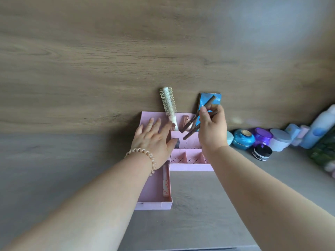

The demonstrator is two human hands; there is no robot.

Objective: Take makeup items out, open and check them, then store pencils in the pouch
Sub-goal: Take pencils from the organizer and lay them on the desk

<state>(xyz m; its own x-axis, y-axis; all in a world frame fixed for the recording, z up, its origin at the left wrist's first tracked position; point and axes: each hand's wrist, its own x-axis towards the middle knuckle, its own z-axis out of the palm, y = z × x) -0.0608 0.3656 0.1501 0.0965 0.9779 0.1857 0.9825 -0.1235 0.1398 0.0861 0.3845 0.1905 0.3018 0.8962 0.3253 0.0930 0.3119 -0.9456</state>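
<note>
At frame centre a pink organizer (188, 167) holds a white hairbrush (168, 102) and a blue box (204, 100) upright at its back. Its drawer (154, 205), pulled toward the lower middle, carries one slim patterned stick (165, 185). The right hand (212, 127) pinches brown pencils (190, 122) above the back cells and the left hand (154, 140) lies flat, fingers straight, on the organizer's left side; jars (243, 139) crowd the right edge of the counter (199, 205), which runs wide to the left.

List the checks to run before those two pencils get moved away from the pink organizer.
1. Grip: the right hand pinches both pencils: ok.
2. Support: the left hand lies flat on the pink organizer: ok.
3. Clearance: the pencils are apart from the hairbrush: ok.
4. Destination: the pouch is in view: not ok, none seen.
5. Caps on the pencils: cannot tell.
</note>
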